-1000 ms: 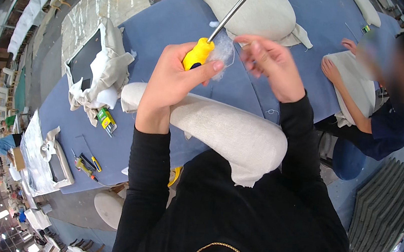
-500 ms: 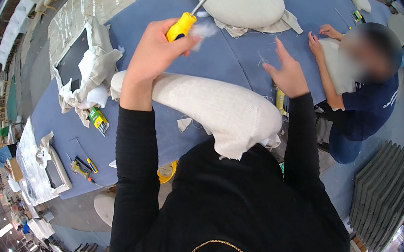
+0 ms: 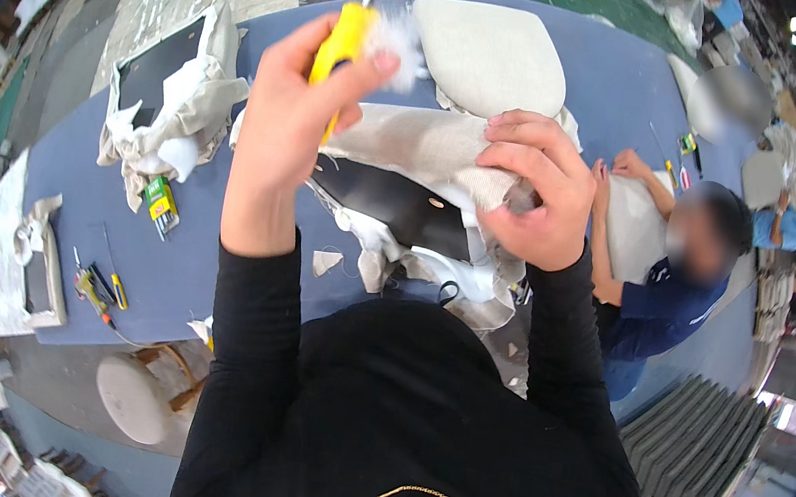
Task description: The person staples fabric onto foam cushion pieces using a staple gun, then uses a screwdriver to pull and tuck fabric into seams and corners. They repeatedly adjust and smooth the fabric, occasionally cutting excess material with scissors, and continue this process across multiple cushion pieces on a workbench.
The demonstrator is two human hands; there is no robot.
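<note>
My left hand (image 3: 281,110) is closed around a yellow-handled tool (image 3: 342,43) with a long metal shaft, its tip out of view. A tuft of white fibre stuffing (image 3: 399,50) sits against the handle by my thumb. Below, a beige upholstered cushion (image 3: 412,136) stands tilted on edge, its black backing panel (image 3: 393,206) facing me. Loose fabric and white padding hang from its lower side. My right hand (image 3: 544,192) grips the cushion's right end, fingers over the top edge and thumb on the near side.
On the blue table (image 3: 213,295) lie another beige cushion (image 3: 491,56), a partly covered panel (image 3: 166,71), a green-yellow pack (image 3: 161,205) and several hand tools (image 3: 101,282). A co-worker (image 3: 663,271) sits at the right, hands on a cushion. Stacked grey panels (image 3: 688,473) stand at lower right.
The cushion has tipped up, so its black backing now shows. My right hand has come down from the air onto its right end. My left hand still holds the tool.
</note>
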